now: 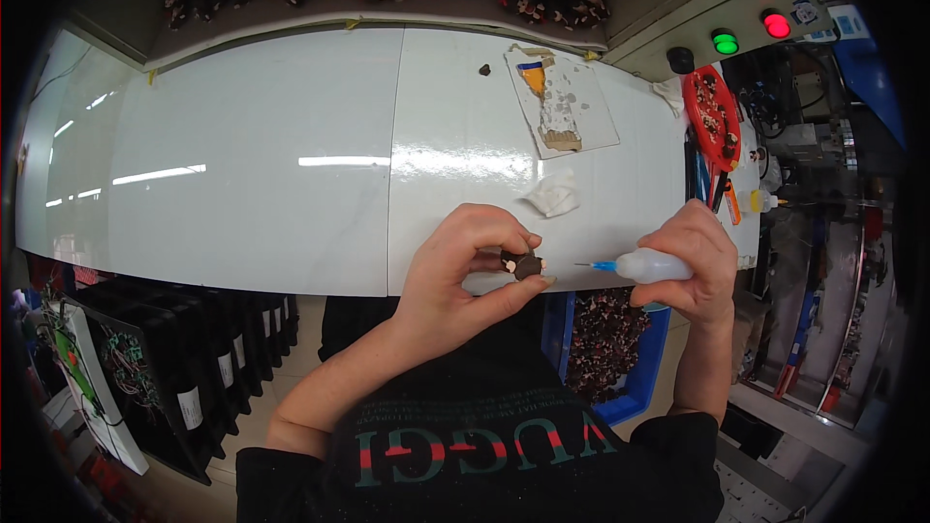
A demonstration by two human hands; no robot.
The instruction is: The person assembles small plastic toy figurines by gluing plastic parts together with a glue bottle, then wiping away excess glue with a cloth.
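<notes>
Between the thumb and fingers of my left hand [470, 266] is a small dark brown piece with pale pink bits [526, 266]; its exact kind I cannot make out. My right hand [696, 257] is wrapped round a white squeeze bottle [654, 266] with a blue needle tip. The bottle lies nearly level, its needle aimed left at the brown piece, with a gap between them. Both hands are over the front edge of the white table [291, 213]. A crumpled white tissue [554, 196] rests just beyond them.
Farther back lies a stained white board [581, 102] with a yellow-and-blue tube [532, 77], near a small dark piece [484, 70]. At the right stand a red dish of pieces [712, 121] and several pens. A blue crate of brown pieces [610, 344] sits below the table edge.
</notes>
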